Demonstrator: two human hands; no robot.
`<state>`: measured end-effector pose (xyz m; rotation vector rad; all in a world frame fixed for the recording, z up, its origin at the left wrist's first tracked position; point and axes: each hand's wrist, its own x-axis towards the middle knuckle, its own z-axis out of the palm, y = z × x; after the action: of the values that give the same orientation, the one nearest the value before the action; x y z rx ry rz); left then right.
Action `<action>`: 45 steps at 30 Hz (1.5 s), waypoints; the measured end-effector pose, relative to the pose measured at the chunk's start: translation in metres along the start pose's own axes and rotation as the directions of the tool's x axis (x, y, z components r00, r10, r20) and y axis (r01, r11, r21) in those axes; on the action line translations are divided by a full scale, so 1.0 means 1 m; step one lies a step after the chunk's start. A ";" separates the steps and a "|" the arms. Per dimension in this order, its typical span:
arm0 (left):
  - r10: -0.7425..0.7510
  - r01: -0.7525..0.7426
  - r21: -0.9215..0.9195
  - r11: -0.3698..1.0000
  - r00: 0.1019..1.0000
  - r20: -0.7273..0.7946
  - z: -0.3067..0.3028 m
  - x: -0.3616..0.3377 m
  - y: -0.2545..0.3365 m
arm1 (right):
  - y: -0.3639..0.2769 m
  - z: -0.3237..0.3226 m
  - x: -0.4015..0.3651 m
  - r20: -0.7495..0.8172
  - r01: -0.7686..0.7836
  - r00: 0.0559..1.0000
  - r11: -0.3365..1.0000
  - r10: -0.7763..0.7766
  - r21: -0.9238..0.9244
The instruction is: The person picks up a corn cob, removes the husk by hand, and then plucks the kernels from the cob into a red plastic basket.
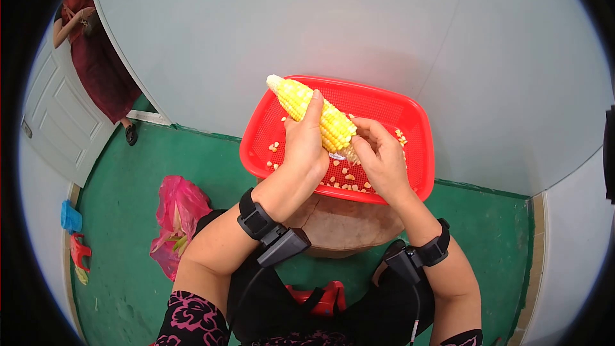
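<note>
Red basket [420,154] on brown stand [343,225]

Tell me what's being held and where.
An ear of corn: the left hand grips its middle; the right hand touches its lower end.

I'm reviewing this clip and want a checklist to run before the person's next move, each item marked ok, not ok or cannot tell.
1. Left hand holding the corn cob: ok, its thumb lies along the cob.
2. Right hand at the cob's near end: ok.
3. Right fingers pinching a kernel: cannot tell, the contact is hidden.
4. Red basket beneath the near end: ok.
5. Loose kernels gathered together: not ok, they lie scattered in the basket.
6. Basket firmly seated on the brown stand: cannot tell, its underside is hidden.
</note>
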<state>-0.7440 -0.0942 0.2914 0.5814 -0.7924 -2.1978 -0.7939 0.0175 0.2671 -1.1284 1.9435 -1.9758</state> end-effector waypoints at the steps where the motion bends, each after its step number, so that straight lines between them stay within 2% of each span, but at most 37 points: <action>1: 0.021 -0.022 0.010 1.000 0.999 0.029 -0.001 0.000 0.000 | 0.004 0.000 0.001 -0.002 0.013 1.000 1.000 -0.013 0.015; 3: 0.062 -0.065 0.026 0.998 0.994 0.087 -0.003 0.002 -0.001 | 0.002 -0.001 0.001 0.007 0.005 1.000 1.000 -0.005 0.017; 5: 0.071 -0.073 0.024 0.997 0.996 0.053 -0.002 0.002 0.000 | -0.004 -0.002 -0.001 0.030 -0.035 0.999 0.999 0.035 -0.009; 8: 0.033 -0.035 0.033 0.999 0.997 0.069 0.001 -0.003 -0.001 | 0.000 -0.003 0.000 0.036 0.033 0.999 0.992 -0.029 -0.119; 10: 0.024 -0.025 0.024 0.999 0.998 0.060 -0.001 -0.003 0.000 | -0.007 -0.005 -0.003 0.077 -0.113 0.991 0.993 0.111 0.027; 11: -0.008 0.008 0.019 1.000 0.999 0.036 0.002 -0.007 -0.001 | -0.008 -0.008 -0.004 0.100 -0.099 0.990 0.995 0.096 0.030; 13: 0.064 -0.064 0.083 0.995 0.998 0.004 -0.004 0.003 -0.016 | -0.007 -0.009 -0.002 0.120 -0.115 0.987 0.991 0.106 0.069; 14: 0.048 -0.049 0.120 0.992 0.999 0.012 -0.010 0.013 -0.024 | -0.002 -0.007 -0.002 0.073 -0.064 0.996 0.996 0.060 0.060; 16: 0.005 -0.003 0.054 0.999 0.999 -0.037 0.000 0.005 -0.012 | -0.006 -0.008 0.001 0.095 -0.061 0.993 0.997 0.066 -0.050; 18: -0.068 0.069 0.036 0.997 0.998 -0.012 -0.006 0.017 -0.018 | 0.000 -0.008 0.004 0.098 -0.084 0.992 0.996 0.083 0.013; 19: -0.111 0.110 0.029 0.993 0.994 0.013 -0.008 0.019 -0.019 | 0.011 -0.016 0.006 0.107 -0.153 0.984 0.985 0.144 0.078; 22: -0.153 0.153 0.025 0.988 0.988 -0.035 -0.005 0.017 -0.015 | 0.007 -0.015 0.007 0.089 -0.092 0.992 0.995 0.094 -0.026; 23: -0.149 0.149 0.003 0.989 0.989 0.002 -0.006 0.018 -0.016 | 0.005 -0.014 0.007 0.104 -0.187 0.980 0.969 0.172 0.159; 26: -0.113 0.113 0.005 0.994 0.993 -0.034 -0.007 0.021 -0.022 | -0.011 -0.012 0.005 0.108 -0.269 0.962 0.927 0.249 0.263; 29: -0.141 0.142 0.028 0.989 0.989 -0.036 -0.008 0.023 -0.025 | -0.013 -0.010 0.007 0.147 -0.178 0.974 0.984 0.172 0.029; 30: -0.123 0.129 0.056 0.990 0.987 -0.102 -0.006 0.025 -0.027 | -0.003 -0.008 0.009 0.086 -0.142 0.987 0.986 0.135 0.092; 32: -0.165 0.164 0.041 0.986 0.986 0.003 -0.020 0.039 -0.036 | 0.001 -0.010 0.009 0.059 -0.239 0.971 0.951 0.231 0.196; 35: -0.183 0.183 0.035 0.982 0.983 -0.015 -0.019 0.038 -0.033 | 0.000 -0.014 0.010 0.068 -0.293 0.956 0.939 0.286 0.180; 38: -0.156 0.158 0.010 0.987 0.984 -0.087 -0.006 0.020 -0.023 | 0.014 -0.018 0.011 0.047 -0.231 0.973 0.963 0.226 0.138; 41: -0.199 0.204 0.011 0.979 0.965 -0.171 -0.001 0.019 -0.021 | 0.015 -0.019 0.011 0.050 -0.194 0.981 0.973 0.189 0.122; 44: -0.224 0.223 -0.022 0.974 0.975 -0.011 -0.008 0.023 -0.022 | 0.011 -0.021 0.011 0.051 -0.214 0.977 0.966 0.208 0.146; 45: -0.231 0.231 -0.023 0.973 0.973 -0.001 -0.009 0.022 -0.021 | 0.010 -0.022 0.010 0.061 -0.210 0.977 0.969 0.204 0.131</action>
<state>-0.7633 -0.1022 0.2669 0.6961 -0.7268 -2.4132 -0.8185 0.0277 0.2647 -0.8905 1.7908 -1.9197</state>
